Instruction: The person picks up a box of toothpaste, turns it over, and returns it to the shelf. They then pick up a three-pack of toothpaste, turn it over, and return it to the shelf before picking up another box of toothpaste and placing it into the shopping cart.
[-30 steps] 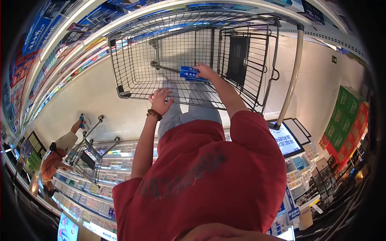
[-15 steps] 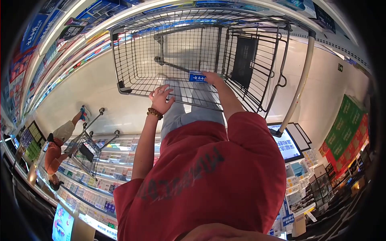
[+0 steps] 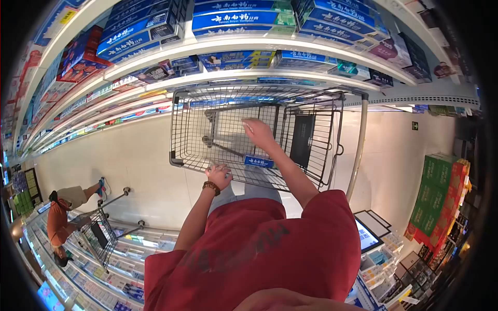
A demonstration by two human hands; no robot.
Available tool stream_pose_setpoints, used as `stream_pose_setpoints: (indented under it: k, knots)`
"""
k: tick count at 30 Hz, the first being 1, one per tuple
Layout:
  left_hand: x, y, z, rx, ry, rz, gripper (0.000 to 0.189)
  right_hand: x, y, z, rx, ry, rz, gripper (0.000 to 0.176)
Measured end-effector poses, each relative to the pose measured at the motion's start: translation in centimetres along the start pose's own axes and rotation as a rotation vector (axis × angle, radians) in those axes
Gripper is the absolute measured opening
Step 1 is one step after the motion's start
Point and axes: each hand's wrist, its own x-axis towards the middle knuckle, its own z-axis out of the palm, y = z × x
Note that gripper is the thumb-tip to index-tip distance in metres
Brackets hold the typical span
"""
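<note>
A wire shopping cart stands in front of me, seen from above. My left hand, with a beaded bracelet at the wrist, has its fingers curled over the cart's near rim. Inside the basket, by the near side, lies a blue toothpaste box. My right hand is over the basket, beyond the box and apart from it. Its fingers are loosely extended, and nothing shows in them.
Shelves ahead hold stacked blue toothpaste boxes and red boxes. At the left, a person stands by another cart. A green and red carton stack is at the right.
My right hand has let go of the toothpaste box and moved forward over the basket. The box lies in the cart. The view has tilted up, showing more shelf; my left hand stays at the rim.
</note>
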Motion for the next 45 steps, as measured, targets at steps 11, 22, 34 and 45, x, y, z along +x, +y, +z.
stream_pose_setpoints:
  k: [11, 22, 34, 45]
  knots:
    - [-0.2, -0.1, -0.8, -0.038, -0.125, -0.016, 0.048, 28.3, -19.6, -25.0, -0.728, 0.233, -0.407, 0.065]
    - [-0.1, 0.1, -0.2, -0.004, -0.069, 0.007, 0.041, 32.8, -17.7, -24.2, -0.691, 0.436, -0.519, 0.053]
    - [-0.9, 0.4, 0.7, -0.011, 0.131, 0.055, 0.034, -0.7, -11.9, -11.6, -0.286, 0.108, -0.354, 0.051]
    - [-0.9, 0.8, 0.0, 0.070, 0.135, 0.043, 0.030, -12.7, 14.7, 6.4, -0.119, -0.763, 0.348, 0.060]
